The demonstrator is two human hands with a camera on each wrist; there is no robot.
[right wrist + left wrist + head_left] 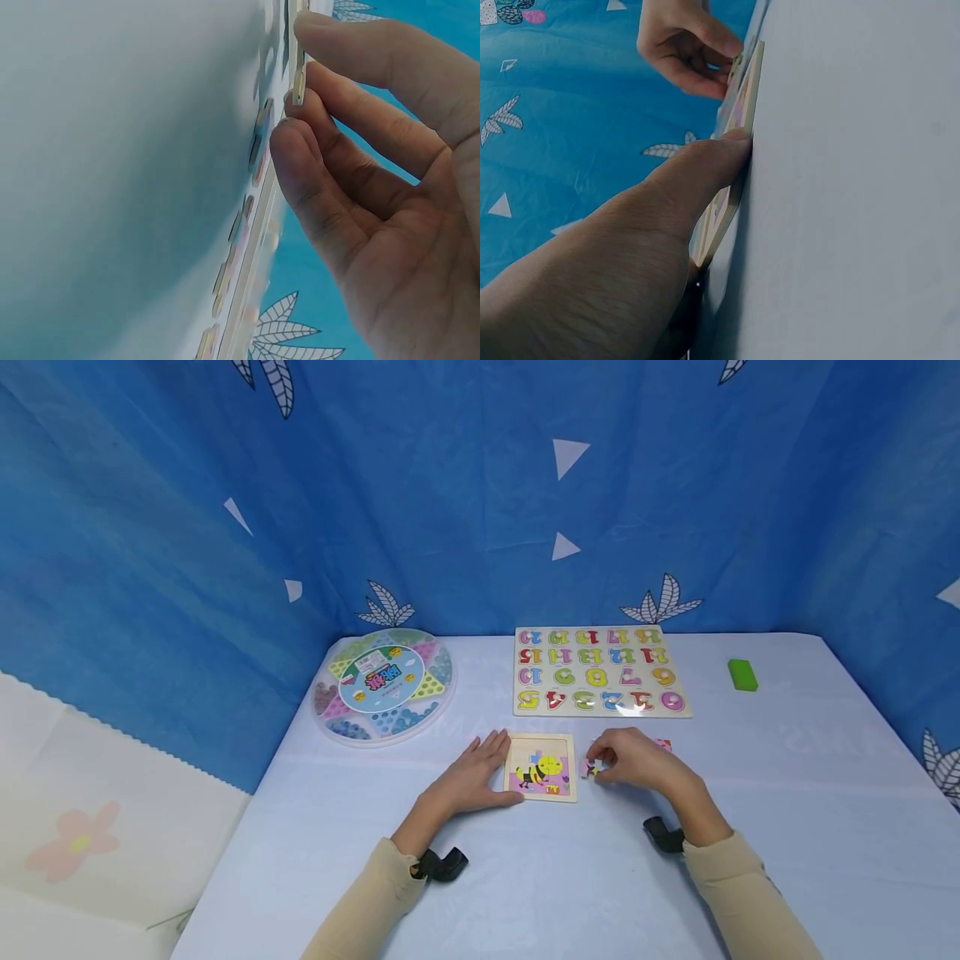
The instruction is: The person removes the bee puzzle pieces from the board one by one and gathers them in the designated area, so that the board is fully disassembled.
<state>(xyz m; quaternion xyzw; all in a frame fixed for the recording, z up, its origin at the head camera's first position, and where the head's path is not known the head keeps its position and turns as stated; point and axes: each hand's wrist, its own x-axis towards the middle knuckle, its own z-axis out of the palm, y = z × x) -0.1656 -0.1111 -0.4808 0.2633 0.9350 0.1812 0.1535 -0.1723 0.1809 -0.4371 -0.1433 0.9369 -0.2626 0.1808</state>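
A small square wooden jigsaw board [540,740] with a yellow bee picture lies mid-table, partly filled with pieces. My left hand [468,781] rests at its left side, fingers extended; the thumb [712,157] touches the board's near edge. Just right of the board, my right hand [633,756] pinches a pink and black jigsaw piece [587,769] between thumb and fingers. The piece [299,88] is seen edge-on in the right wrist view. A pink-red piece [663,744] shows beyond the right hand, which hides part of the table there.
Behind the jigsaw lies a wooden number board [517,672]. A round game box [382,681] with colored beads stands at the back left. At the back right sits a green block [742,675]. Several loose pieces [262,142] lie on the table in the right wrist view.
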